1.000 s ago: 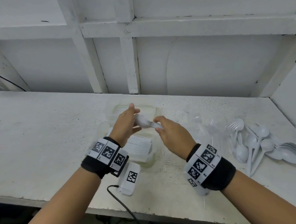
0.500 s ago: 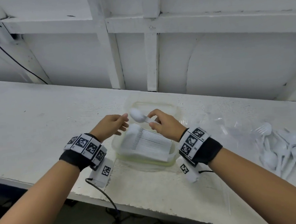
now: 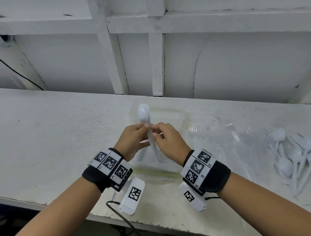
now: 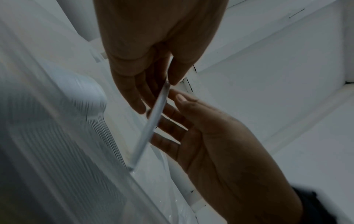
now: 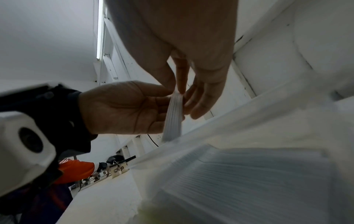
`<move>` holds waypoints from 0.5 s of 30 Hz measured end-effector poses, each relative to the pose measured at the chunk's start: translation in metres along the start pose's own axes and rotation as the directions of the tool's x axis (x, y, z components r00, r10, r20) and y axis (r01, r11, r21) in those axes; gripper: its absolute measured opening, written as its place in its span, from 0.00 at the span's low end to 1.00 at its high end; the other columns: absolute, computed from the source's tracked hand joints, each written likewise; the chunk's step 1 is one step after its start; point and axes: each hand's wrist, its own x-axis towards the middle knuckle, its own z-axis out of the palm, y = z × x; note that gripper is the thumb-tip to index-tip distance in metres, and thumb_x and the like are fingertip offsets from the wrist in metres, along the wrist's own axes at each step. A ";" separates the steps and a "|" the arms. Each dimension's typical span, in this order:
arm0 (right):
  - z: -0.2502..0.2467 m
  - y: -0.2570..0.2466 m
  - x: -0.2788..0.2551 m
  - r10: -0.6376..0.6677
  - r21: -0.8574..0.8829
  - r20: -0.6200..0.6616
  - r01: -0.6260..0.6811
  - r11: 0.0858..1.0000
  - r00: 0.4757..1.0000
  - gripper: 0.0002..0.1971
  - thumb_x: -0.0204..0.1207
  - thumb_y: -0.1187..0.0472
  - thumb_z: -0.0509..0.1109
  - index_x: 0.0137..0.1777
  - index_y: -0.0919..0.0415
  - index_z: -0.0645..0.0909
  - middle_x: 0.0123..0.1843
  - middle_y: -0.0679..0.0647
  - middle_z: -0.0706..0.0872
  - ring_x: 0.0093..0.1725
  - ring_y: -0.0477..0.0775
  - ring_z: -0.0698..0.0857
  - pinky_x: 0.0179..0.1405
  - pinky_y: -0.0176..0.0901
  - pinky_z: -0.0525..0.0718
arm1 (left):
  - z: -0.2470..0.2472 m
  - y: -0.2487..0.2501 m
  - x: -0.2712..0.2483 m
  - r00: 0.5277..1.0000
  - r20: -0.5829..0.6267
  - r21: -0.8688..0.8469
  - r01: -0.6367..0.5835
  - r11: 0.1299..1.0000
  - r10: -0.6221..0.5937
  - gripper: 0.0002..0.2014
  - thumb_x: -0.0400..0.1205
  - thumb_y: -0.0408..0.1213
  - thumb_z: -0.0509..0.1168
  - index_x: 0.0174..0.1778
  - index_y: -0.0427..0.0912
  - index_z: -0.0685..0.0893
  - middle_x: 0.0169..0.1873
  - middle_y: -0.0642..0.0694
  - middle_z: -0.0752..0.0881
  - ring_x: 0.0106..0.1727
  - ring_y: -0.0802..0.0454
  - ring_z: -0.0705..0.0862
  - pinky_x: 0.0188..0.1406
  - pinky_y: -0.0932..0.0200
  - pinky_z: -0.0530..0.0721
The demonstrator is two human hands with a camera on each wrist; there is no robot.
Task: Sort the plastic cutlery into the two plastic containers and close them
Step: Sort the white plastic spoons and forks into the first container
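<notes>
I hold a small stack of white plastic spoons [image 3: 145, 116] upright over the open container [image 3: 155, 170], bowls up and handles pointing down into it. My left hand [image 3: 145, 132] pinches the handles from the left and my right hand [image 3: 156, 130] pinches them from the right. The left wrist view shows the handles [image 4: 153, 125] between both hands. In the right wrist view the handle stack [image 5: 173, 116] nearly touches the container's rim. The container [image 4: 67, 136] holds a neat row of nested white cutlery. A second clear container [image 3: 216, 137] lies to the right.
A loose pile of white spoons and forks [image 3: 297, 155] lies at the table's right end. The open container's lid [image 3: 169, 115] lies behind it, towards the white wall. A black cable [image 3: 121, 216] hangs over the front edge. A person in orange [image 5: 76, 168] is far off to the left.
The spoons were lying sideways in my right hand above the container. They now stand upright, and my left hand has taken hold of them too.
</notes>
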 end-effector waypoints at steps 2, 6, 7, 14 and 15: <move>-0.008 0.003 -0.001 -0.027 -0.098 0.045 0.031 0.995 0.999 0.17 0.83 0.63 0.58 0.71 0.58 0.75 0.56 0.54 0.73 0.50 0.45 0.75 0.52 0.26 0.69 | 0.002 0.003 0.000 1.000 0.003 0.037 0.013 0.999 -0.013 0.13 0.88 0.38 0.53 0.55 0.36 0.81 0.44 0.43 0.84 0.41 0.51 0.84 0.45 0.55 0.83; -0.031 0.001 0.000 -0.193 -0.271 -0.031 0.177 0.946 0.981 0.13 0.81 0.65 0.60 0.61 0.61 0.82 0.49 0.52 0.72 0.47 0.49 0.76 0.54 0.38 0.77 | 0.003 0.009 0.002 0.999 0.039 0.254 -0.035 0.967 0.026 0.13 0.88 0.42 0.52 0.48 0.42 0.81 0.39 0.48 0.80 0.37 0.54 0.77 0.37 0.59 0.77; -0.037 -0.001 0.001 -0.281 -0.342 -0.061 0.245 0.907 0.958 0.12 0.79 0.65 0.61 0.58 0.62 0.82 0.50 0.55 0.74 0.48 0.52 0.77 0.53 0.44 0.80 | 0.002 0.011 0.002 0.996 0.076 0.312 -0.058 0.948 0.036 0.13 0.87 0.43 0.53 0.46 0.44 0.82 0.37 0.49 0.80 0.36 0.55 0.76 0.36 0.61 0.77; -0.061 -0.005 0.008 -0.372 -0.574 0.310 0.484 0.660 0.875 0.22 0.76 0.51 0.68 0.66 0.63 0.73 0.66 0.59 0.77 0.61 0.61 0.80 0.56 0.54 0.78 | -0.003 0.026 0.000 0.960 0.275 0.601 -0.128 0.789 -0.054 0.06 0.83 0.40 0.62 0.46 0.44 0.82 0.32 0.54 0.86 0.31 0.59 0.79 0.31 0.63 0.76; -0.061 -0.005 0.007 -0.301 -0.562 0.346 0.453 0.692 0.889 0.24 0.78 0.51 0.66 0.69 0.63 0.70 0.68 0.58 0.76 0.63 0.59 0.78 0.59 0.51 0.76 | -0.003 0.026 0.000 0.960 0.271 0.589 -0.108 0.801 -0.070 0.04 0.83 0.38 0.63 0.49 0.43 0.79 0.33 0.52 0.87 0.32 0.57 0.79 0.30 0.62 0.75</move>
